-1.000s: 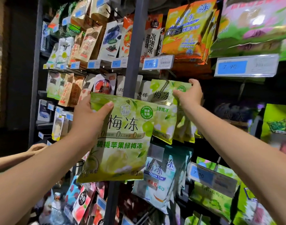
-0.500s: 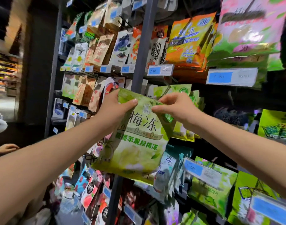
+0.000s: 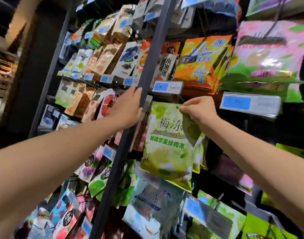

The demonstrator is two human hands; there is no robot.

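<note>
Store shelving fills the view, rows of hanging snack bags, with a dark upright post running through the middle of the frame. Just right of centre hangs the green plum-jelly bag, face toward me and tilted slightly. My right hand pinches its top edge right at the hang hole, thumb and forefinger curled over the film. My left hand is spread flat, fingers straight, resting against the post left of the bag and holding nothing. As I read it, the step is getting this bag onto its peg under the blue price tag and below the orange bags. I cannot make out the peg tip behind my fingers, so I would go by feel. I would keep the header flat and taut, bring the hole square to the peg and slide it straight back rather than upward. I would not loosen the pinch until the bag's weight hangs freely. The left hand serves well as a brace; it should stay clear of neighbouring packs.
</note>
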